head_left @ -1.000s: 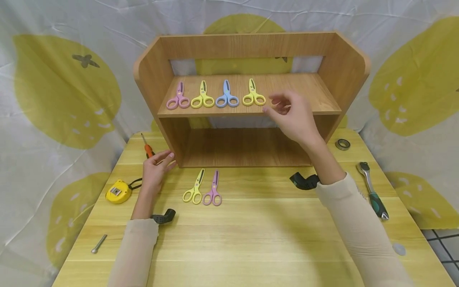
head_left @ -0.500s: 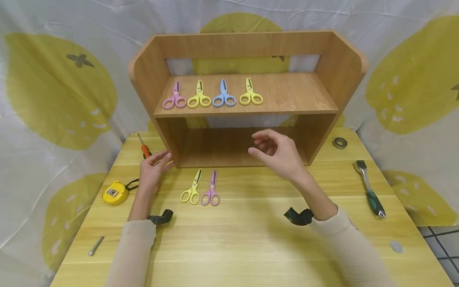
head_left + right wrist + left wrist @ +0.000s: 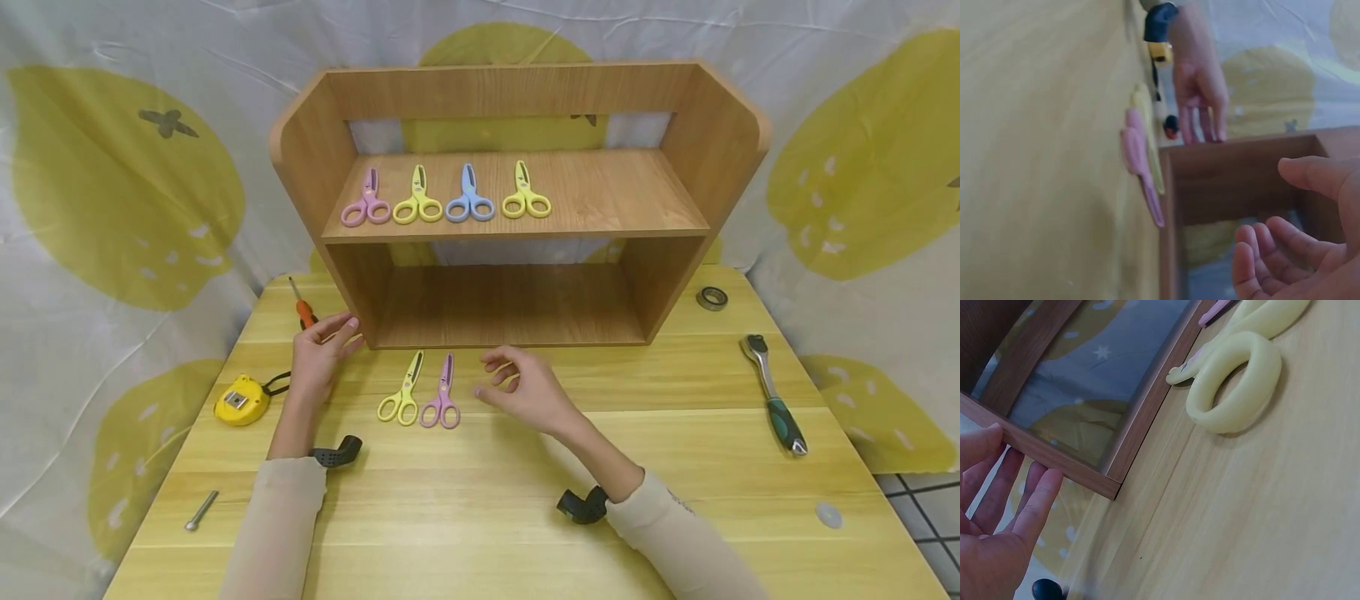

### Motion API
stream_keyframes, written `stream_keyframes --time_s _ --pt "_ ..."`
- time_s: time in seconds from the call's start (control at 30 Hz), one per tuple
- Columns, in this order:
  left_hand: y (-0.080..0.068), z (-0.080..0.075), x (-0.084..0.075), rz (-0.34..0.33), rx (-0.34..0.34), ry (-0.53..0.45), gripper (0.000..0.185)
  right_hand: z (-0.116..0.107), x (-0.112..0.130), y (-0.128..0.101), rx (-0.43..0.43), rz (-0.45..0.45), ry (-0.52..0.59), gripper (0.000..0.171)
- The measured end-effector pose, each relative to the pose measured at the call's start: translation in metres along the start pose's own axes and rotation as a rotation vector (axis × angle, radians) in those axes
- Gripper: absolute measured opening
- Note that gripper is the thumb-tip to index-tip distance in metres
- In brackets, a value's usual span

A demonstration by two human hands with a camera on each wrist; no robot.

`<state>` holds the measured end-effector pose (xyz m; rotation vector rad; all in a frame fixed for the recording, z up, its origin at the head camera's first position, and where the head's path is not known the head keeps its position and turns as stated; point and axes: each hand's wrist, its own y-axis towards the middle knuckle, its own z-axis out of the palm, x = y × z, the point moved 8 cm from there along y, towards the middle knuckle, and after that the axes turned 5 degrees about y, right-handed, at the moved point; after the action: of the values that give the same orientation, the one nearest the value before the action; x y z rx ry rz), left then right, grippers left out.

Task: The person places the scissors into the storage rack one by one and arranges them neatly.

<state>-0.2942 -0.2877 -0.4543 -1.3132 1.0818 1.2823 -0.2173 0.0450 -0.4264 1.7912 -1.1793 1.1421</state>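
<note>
My right hand (image 3: 528, 396) hovers over the table just right of the pink scissors (image 3: 444, 400), fingers loosely bent and nothing in them. Beside that pair lie yellow scissors (image 3: 405, 396), both with blades toward the shelf. With its fingertips my left hand (image 3: 997, 531) touches the front edge of the wooden shelf's (image 3: 1054, 459) left side panel; its fingers are fairly straight. On the upper board, from left to right, a row holds pink scissors (image 3: 367, 202), yellow scissors (image 3: 418, 200), blue scissors (image 3: 469, 200) and another yellow pair (image 3: 525, 198).
Left of the shelf are an orange-handled screwdriver (image 3: 303, 308), a yellow tape measure (image 3: 242, 402) and a bolt (image 3: 201, 511). At the right lie a bearing-like ring (image 3: 712, 298), a ratchet wrench (image 3: 776, 400) and a pale disc (image 3: 829, 515).
My right hand has come down from beside the last yellow scissors on the upper board, moving left and toward me to the table scissors. The left hand stays at the shelf's side.
</note>
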Motion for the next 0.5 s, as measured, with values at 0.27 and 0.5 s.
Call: stream_keyframes --time_s 0.27,0.5 --pt "0.0 0.0 -0.002 0.002 -0.004 0.014 0.044 0.031 -0.02 0.0 0.034 0.061 0.077 0.052" --pt "-0.001 0.001 -0.001 -0.026 -0.018 0.023 0.045 0.042 -0.031 0.002 0.028 0.092 0.062 0.054"
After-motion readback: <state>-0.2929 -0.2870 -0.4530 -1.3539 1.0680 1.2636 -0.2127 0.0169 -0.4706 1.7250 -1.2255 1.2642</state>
